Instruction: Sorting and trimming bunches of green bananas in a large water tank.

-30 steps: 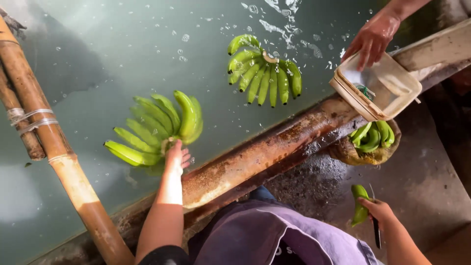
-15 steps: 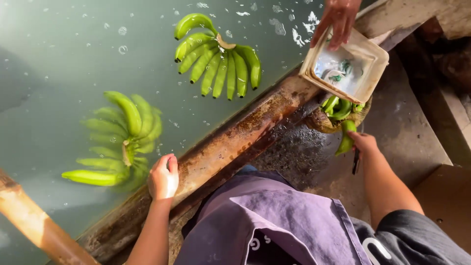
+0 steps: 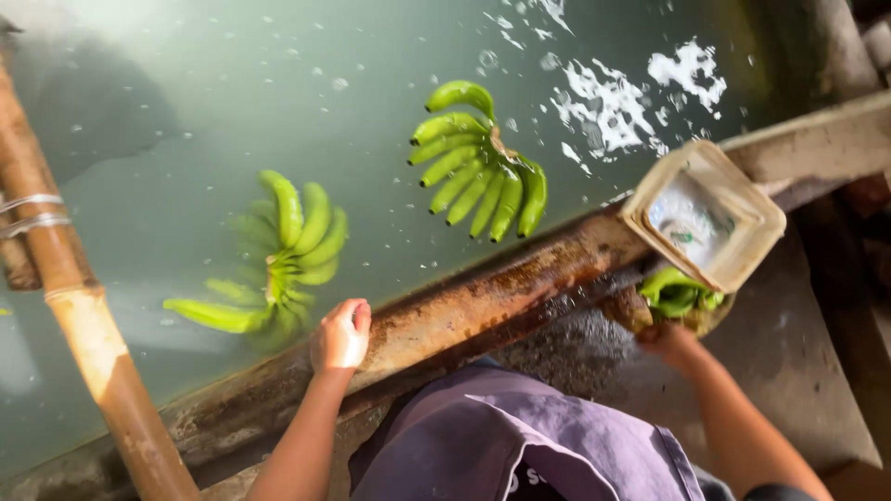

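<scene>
A person in a purple apron (image 3: 520, 436) leans over a water tank. Their left hand (image 3: 341, 336) rests loosely curled and empty on the rusty tank rim (image 3: 501, 292), just beside a floating bunch of green bananas (image 3: 278, 264). A second bunch (image 3: 478, 167) floats farther out. Their right hand (image 3: 666, 336) reaches under bananas (image 3: 679, 289) below a square plastic tub (image 3: 703, 215); I cannot tell its grip. A bamboo pole (image 3: 79, 306) stands left.
</scene>
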